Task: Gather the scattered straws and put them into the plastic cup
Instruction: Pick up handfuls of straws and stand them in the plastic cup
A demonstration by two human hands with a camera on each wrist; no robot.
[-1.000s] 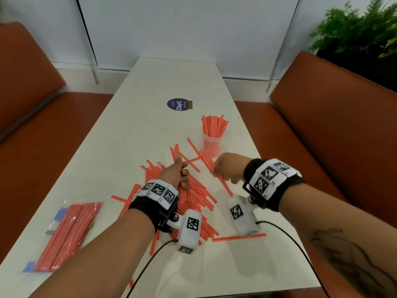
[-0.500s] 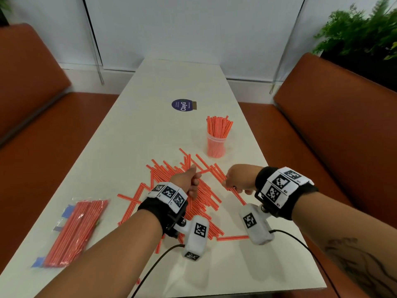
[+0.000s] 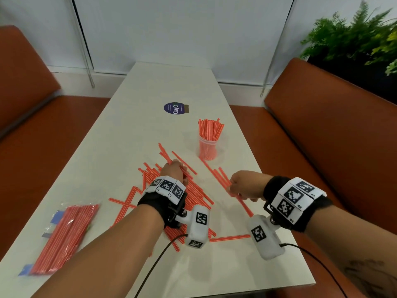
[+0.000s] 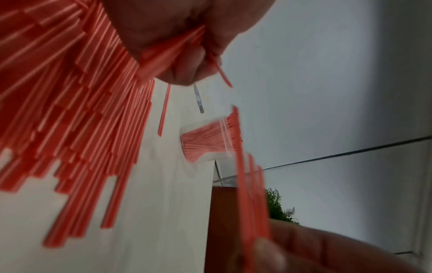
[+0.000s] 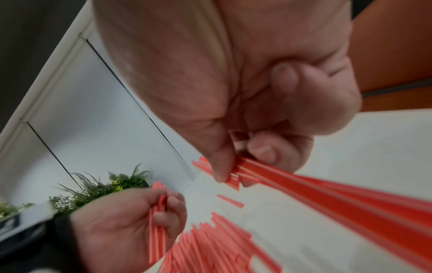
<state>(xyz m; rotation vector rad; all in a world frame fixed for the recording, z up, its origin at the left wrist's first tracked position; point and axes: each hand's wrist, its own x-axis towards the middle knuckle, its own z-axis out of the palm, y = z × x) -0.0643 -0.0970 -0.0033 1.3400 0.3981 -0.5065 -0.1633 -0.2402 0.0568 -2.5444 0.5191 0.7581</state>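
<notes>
Though the plastic cup (image 3: 207, 147) looks full, both hands pinch a few straws; a scattered pile (image 3: 193, 196) remains on the table (image 3: 133, 134).

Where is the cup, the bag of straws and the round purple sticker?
plastic cup (image 3: 207, 149): head view, on its clear wall.
bag of straws (image 3: 64, 235): head view, middle of the pack.
purple sticker (image 3: 174, 108): head view, its centre.

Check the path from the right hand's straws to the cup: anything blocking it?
Nothing visible blocks it. The right hand grips a few straws; the plastic cup stands beyond it, upright. Bare table lies between them, though straws already fill the cup.
</notes>
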